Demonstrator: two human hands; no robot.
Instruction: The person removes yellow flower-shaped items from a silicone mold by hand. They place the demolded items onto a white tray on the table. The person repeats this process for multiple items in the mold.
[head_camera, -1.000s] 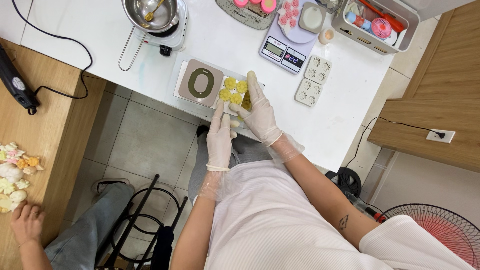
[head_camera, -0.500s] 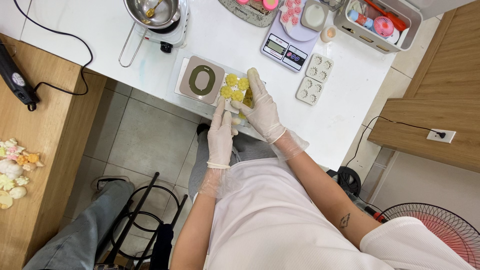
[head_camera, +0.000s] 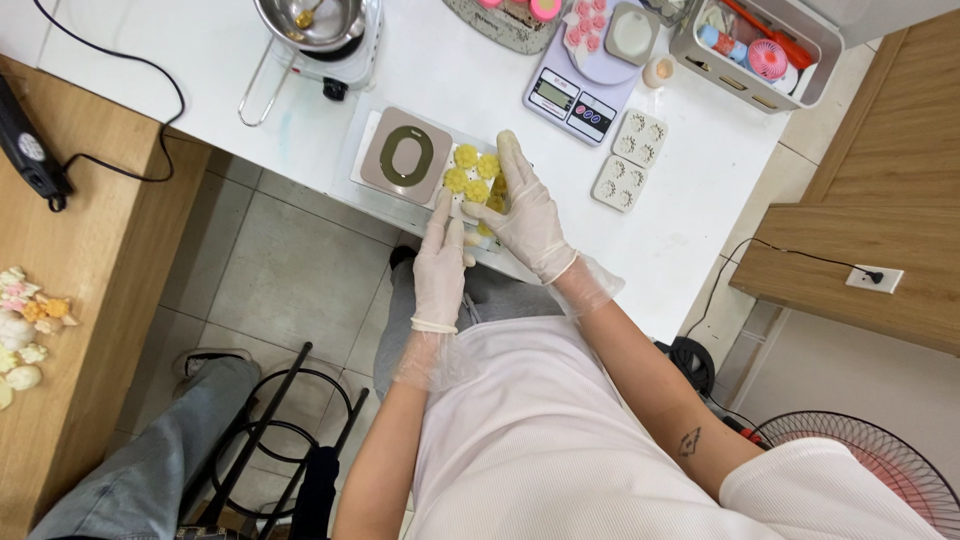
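Observation:
Both my hands wear thin clear gloves. My left hand (head_camera: 440, 262) holds the near edge of a clear mould (head_camera: 478, 178) filled with several yellow flower-shaped pieces at the white table's front edge. My right hand (head_camera: 527, 212) lies over the mould's right side, fingers stretched flat and thumb pinching its edge. Next to the mould on the left sits a beige square mould (head_camera: 404, 156) with a green oval ring.
A small pot on a heater (head_camera: 318, 28), a digital scale (head_camera: 580, 85) with a plate, a white flower mould (head_camera: 628, 160) and a storage bin (head_camera: 760, 45) stand on the white table (head_camera: 200, 90). Another person's leg (head_camera: 150, 450) and a wooden bench (head_camera: 70, 290) are left.
My hands have shifted slightly on the mould. The other person's hand at the lower left has gone out of view.

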